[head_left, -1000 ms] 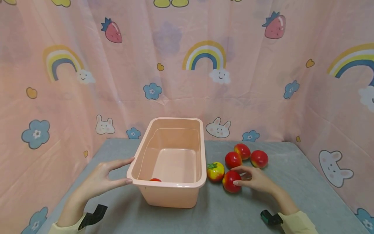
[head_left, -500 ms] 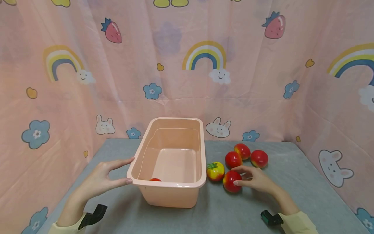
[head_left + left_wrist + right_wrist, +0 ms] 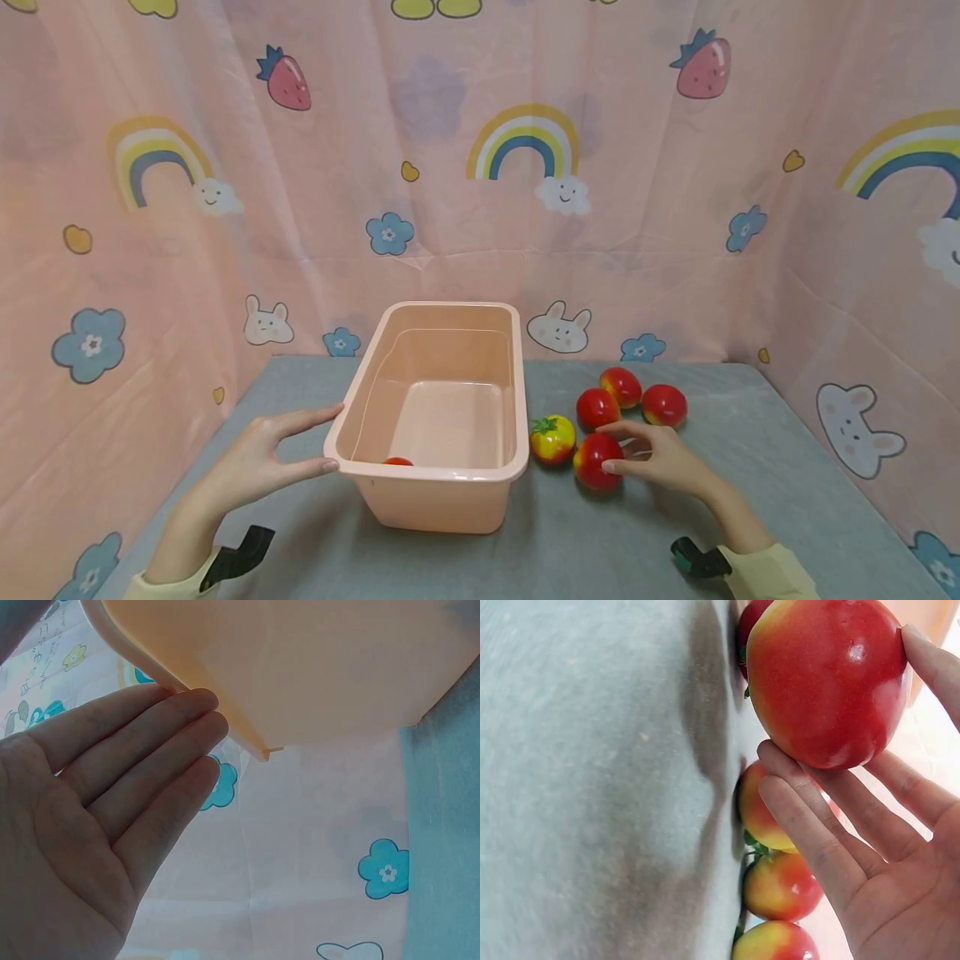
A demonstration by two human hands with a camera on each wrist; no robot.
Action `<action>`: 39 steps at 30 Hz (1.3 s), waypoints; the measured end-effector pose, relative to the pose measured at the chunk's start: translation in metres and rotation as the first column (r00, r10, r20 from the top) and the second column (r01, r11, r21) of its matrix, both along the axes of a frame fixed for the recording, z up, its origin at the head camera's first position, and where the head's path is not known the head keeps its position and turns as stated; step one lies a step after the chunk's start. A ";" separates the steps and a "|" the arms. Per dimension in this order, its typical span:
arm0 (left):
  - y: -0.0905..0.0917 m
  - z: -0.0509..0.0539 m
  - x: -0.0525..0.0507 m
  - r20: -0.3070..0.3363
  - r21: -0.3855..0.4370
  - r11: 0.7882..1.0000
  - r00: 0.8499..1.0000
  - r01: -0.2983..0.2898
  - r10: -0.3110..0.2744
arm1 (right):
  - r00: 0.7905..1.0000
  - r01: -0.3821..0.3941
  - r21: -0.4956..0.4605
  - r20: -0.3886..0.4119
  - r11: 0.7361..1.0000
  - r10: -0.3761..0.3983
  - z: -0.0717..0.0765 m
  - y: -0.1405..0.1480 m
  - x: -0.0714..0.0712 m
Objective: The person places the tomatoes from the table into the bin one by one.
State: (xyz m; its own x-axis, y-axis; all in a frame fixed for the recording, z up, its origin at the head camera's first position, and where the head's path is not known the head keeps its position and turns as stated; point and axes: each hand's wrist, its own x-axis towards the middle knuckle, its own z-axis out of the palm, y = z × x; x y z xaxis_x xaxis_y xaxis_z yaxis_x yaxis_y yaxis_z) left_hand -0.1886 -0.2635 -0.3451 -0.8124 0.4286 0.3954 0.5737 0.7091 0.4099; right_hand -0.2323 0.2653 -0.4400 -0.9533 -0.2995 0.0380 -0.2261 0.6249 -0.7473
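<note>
A peach-coloured tub [image 3: 427,473] stands on the table, a bit of a red item [image 3: 398,461] showing inside behind its near wall. The left hand [image 3: 258,462] touches the tub's left rim with straight fingertips and thumb; the left wrist view shows those fingers [image 3: 161,739] extended against the rim. To the tub's right, the right hand [image 3: 663,460] pinches a red tomato-like fruit [image 3: 597,463] between thumb and fingers. In the right wrist view the fruit [image 3: 829,682] sits between the thumb and the fingers of the right hand [image 3: 885,855].
Beside the tub's right wall lies a yellow-red fruit with a green top [image 3: 553,440]. Behind the held fruit are three red ones [image 3: 597,409], [image 3: 621,387], [image 3: 664,406]. A grey cloth [image 3: 720,467] covers the table; a patterned pink curtain [image 3: 465,275] hangs behind it.
The pinched fruit and the right hand have shifted very slightly to the right. The left hand and the tub have stayed nearly in place.
</note>
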 end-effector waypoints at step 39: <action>0.000 0.001 0.001 -0.010 0.000 1.000 1.000 0.001 -0.001 | 0.994 0.009 -0.014 -0.113 1.000 -0.010 0.041 0.008 0.018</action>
